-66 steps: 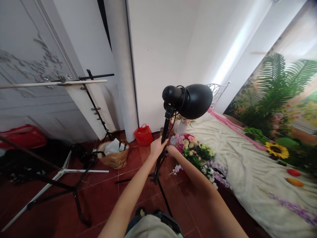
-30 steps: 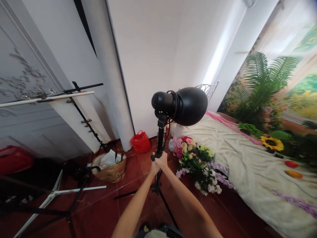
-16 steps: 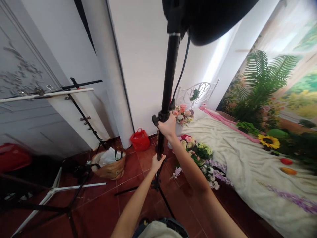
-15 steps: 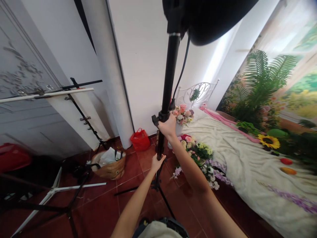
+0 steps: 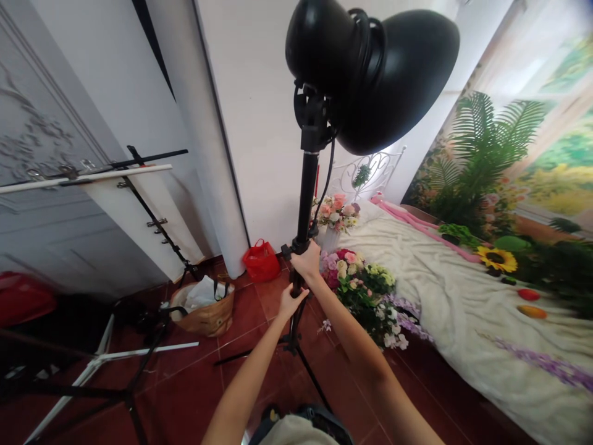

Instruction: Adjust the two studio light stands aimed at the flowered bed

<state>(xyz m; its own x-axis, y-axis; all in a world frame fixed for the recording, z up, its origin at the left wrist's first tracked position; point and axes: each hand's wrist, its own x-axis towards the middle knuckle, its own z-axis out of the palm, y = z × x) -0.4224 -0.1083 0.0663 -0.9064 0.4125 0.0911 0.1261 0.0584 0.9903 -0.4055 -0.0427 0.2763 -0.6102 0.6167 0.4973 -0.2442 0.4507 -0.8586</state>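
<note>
A black light stand (image 5: 307, 191) rises upright in front of me, its legs spread on the red tiles. At its top sits a black lamp (image 5: 398, 80) with a cable wound round its neck; the cable hangs down beside the pole. My right hand (image 5: 306, 259) wraps round the pole just below a black clamp collar (image 5: 296, 247). Lower down, my left hand (image 5: 291, 301) grips the same pole, close under the right one.
On the right, a bed with a cream blanket (image 5: 445, 296) holds a sunflower (image 5: 498, 258); artificial flowers (image 5: 356, 278) stand beside it. To the left are a basket (image 5: 208, 315), a red bag (image 5: 261, 261), white stand legs (image 5: 148, 349) and a backdrop stand (image 5: 157, 228).
The lamp and upper pole have come down, so more of the lamp shows. My right hand has moved down with the collar, nearer my left hand, which stays about where it was.
</note>
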